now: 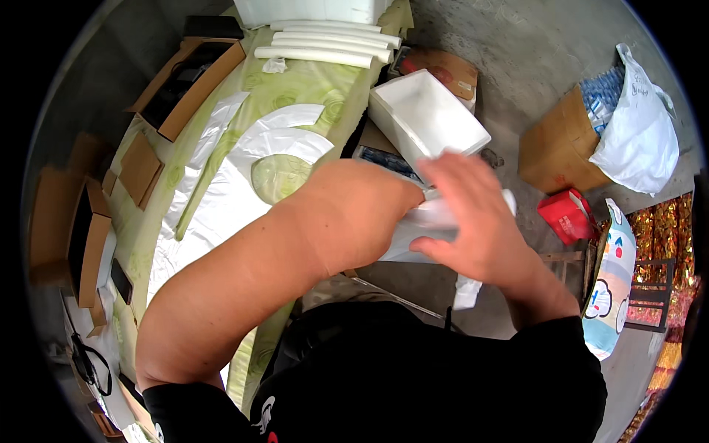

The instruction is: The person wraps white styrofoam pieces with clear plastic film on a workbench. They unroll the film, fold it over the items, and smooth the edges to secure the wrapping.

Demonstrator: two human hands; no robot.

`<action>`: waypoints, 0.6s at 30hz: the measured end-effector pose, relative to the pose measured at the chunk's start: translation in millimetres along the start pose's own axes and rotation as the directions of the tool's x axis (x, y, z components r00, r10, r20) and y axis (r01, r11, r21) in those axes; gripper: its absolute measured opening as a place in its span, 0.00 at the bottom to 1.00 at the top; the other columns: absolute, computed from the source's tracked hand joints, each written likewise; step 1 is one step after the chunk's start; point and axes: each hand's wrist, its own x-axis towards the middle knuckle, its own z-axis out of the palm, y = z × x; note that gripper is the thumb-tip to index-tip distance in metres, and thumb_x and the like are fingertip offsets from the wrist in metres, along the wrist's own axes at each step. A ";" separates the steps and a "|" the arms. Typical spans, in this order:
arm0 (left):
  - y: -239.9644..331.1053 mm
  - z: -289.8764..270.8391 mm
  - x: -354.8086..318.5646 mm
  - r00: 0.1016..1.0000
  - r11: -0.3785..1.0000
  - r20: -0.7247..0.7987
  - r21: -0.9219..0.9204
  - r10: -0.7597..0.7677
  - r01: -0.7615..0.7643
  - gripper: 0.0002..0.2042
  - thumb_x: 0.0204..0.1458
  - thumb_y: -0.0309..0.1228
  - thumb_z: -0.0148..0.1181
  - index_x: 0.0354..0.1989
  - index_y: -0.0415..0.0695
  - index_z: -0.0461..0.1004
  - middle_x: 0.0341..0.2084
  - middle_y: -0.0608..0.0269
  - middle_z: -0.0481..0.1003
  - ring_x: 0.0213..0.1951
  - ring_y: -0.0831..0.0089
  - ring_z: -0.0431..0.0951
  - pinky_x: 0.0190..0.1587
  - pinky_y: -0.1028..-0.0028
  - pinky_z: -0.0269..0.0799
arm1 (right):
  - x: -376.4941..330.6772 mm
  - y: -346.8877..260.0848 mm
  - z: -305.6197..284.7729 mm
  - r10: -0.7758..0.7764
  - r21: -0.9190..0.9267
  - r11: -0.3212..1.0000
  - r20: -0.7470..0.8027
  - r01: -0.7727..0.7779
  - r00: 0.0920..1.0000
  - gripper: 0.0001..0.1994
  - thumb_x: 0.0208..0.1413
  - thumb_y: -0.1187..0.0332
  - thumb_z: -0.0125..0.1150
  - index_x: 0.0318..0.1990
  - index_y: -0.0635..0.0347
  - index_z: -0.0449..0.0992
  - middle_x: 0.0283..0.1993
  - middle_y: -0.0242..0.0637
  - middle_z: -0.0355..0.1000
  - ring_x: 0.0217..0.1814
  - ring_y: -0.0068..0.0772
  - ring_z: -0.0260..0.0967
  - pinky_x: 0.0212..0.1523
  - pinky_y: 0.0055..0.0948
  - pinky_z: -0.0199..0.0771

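My left hand reaches across in front of me, its fingers curled round the near end of a white roll of thin, film-like material. Beside it, my right hand hovers over the roll with thumb and fingers apart, blurred by motion. The roll's other end shows past the right hand. A pale translucent sheet hangs below the hands, and a white strip dangles under my right wrist. My left fingertips are mostly hidden.
A green-patterned table carries cut white sheets, several white rolls, a phone and open cardboard boxes. Right of it stand a white foam box, a carton of bottles and a red box.
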 end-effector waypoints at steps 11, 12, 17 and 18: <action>-37.1 36.6 15.9 0.988 0.956 -0.117 -0.285 -0.105 0.068 0.19 0.53 0.34 0.67 0.55 0.53 0.78 0.38 0.54 0.83 0.41 0.55 0.83 0.47 0.62 0.78 | -7.3 51.4 44.4 0.499 0.043 0.821 0.430 -0.569 0.752 0.17 0.46 0.60 0.76 0.36 0.63 0.79 0.33 0.46 0.77 0.36 0.48 0.76 0.38 0.40 0.74; -49.0 44.1 15.4 0.971 0.920 -0.165 -0.379 -0.172 0.099 0.32 0.49 0.35 0.73 0.65 0.53 0.71 0.44 0.54 0.82 0.46 0.56 0.83 0.51 0.65 0.78 | -7.7 60.4 44.9 0.537 0.046 0.790 0.427 -0.611 0.727 0.17 0.46 0.61 0.77 0.36 0.63 0.79 0.32 0.46 0.77 0.35 0.47 0.76 0.38 0.39 0.74; -94.5 90.3 -4.1 0.850 0.877 -0.331 -0.398 -0.411 0.270 0.45 0.46 0.37 0.76 0.73 0.51 0.58 0.53 0.49 0.76 0.55 0.50 0.75 0.58 0.58 0.71 | -2.2 112.2 46.2 0.596 0.048 0.727 0.452 -0.685 0.664 0.16 0.47 0.64 0.77 0.38 0.64 0.80 0.34 0.45 0.79 0.34 0.33 0.75 0.39 0.34 0.74; -104.2 104.0 -10.1 0.854 0.905 -0.348 -0.319 -0.388 0.281 0.45 0.46 0.37 0.76 0.73 0.51 0.58 0.55 0.48 0.74 0.58 0.49 0.73 0.61 0.56 0.68 | -1.1 126.8 49.0 0.604 0.051 0.715 0.456 -0.697 0.654 0.16 0.47 0.64 0.77 0.39 0.64 0.80 0.35 0.45 0.79 0.35 0.33 0.75 0.40 0.34 0.74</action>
